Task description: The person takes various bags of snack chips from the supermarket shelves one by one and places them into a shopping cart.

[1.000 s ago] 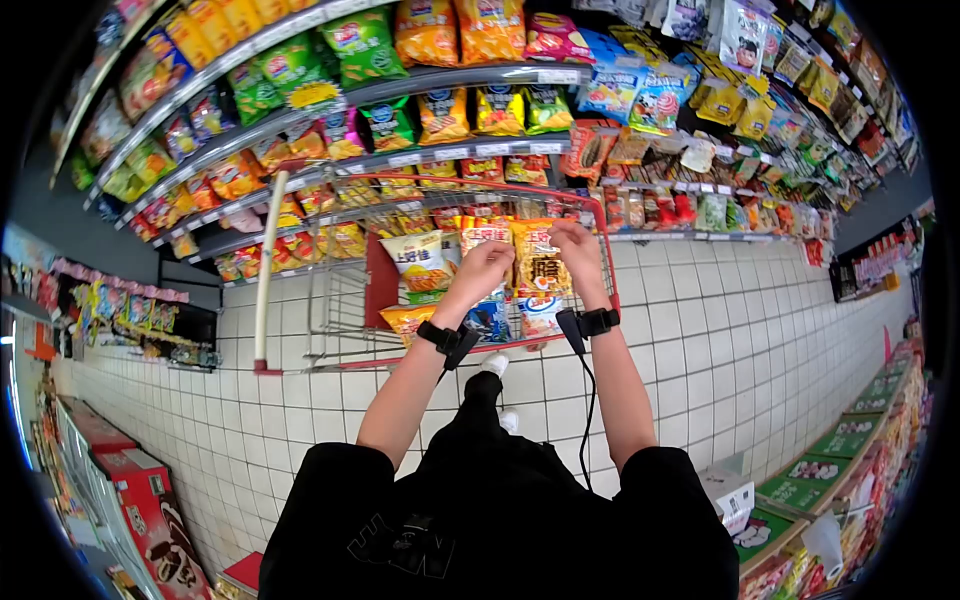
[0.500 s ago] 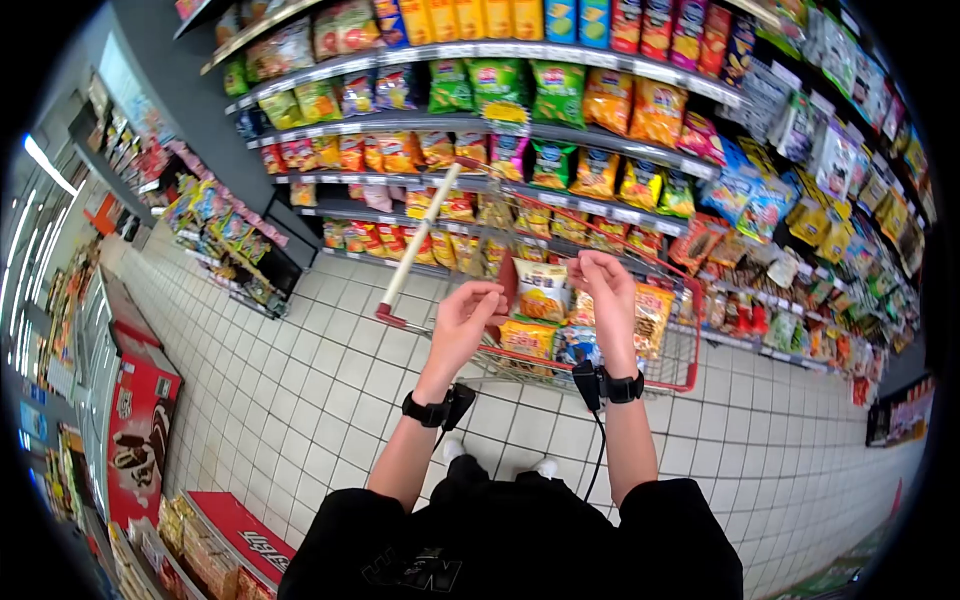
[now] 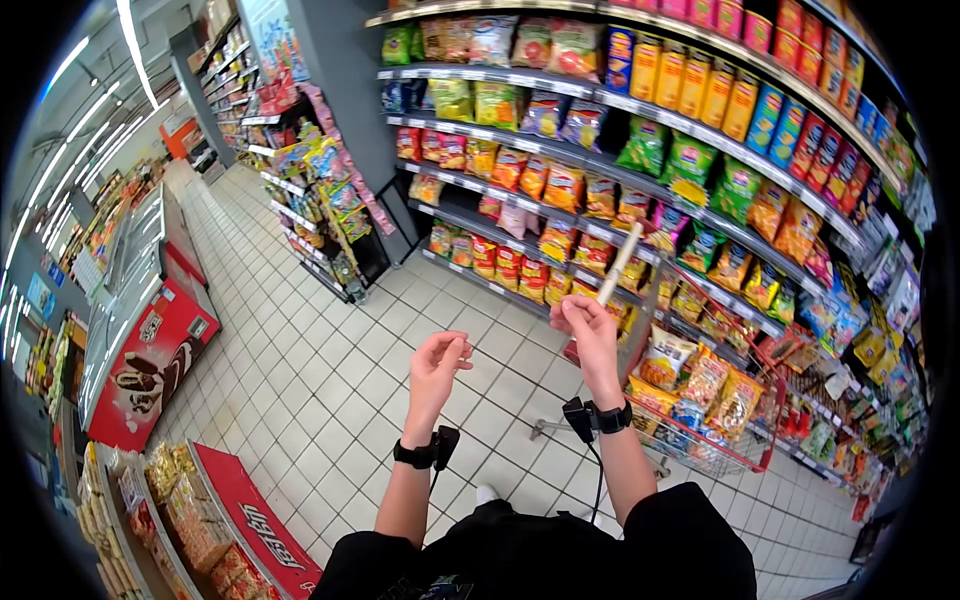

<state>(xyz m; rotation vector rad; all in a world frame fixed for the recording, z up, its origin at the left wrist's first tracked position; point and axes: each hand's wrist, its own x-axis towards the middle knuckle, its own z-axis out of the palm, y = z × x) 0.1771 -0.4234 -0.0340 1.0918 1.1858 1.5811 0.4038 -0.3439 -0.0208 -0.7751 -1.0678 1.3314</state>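
Note:
Over the floor tiles, my left hand [image 3: 437,368] is raised with its fingers curled in toward the thumb and nothing visible in them. My right hand [image 3: 592,335], also curled, overlaps the lower end of the cart's pale handle [image 3: 622,262]; no grip on it can be seen. Beyond that hand, the wire shopping cart [image 3: 772,425] holds several snack bags, among them a white bag [image 3: 664,358] and an orange-yellow bag [image 3: 736,402]. Both wrists wear black straps with small devices.
Snack shelves [image 3: 600,95] curve along the back and right. A hanging-snack rack [image 3: 335,190] stands by a grey pillar [image 3: 345,90]. At left is a red freezer [image 3: 150,365], with a red-edged bin of packets [image 3: 262,530] nearer. Tiled floor [image 3: 300,370] runs between them.
The view has swung left, so the cart now appears farther right. My hands have moved from above the cart's bags to its handle side, and my left hand is now over the floor.

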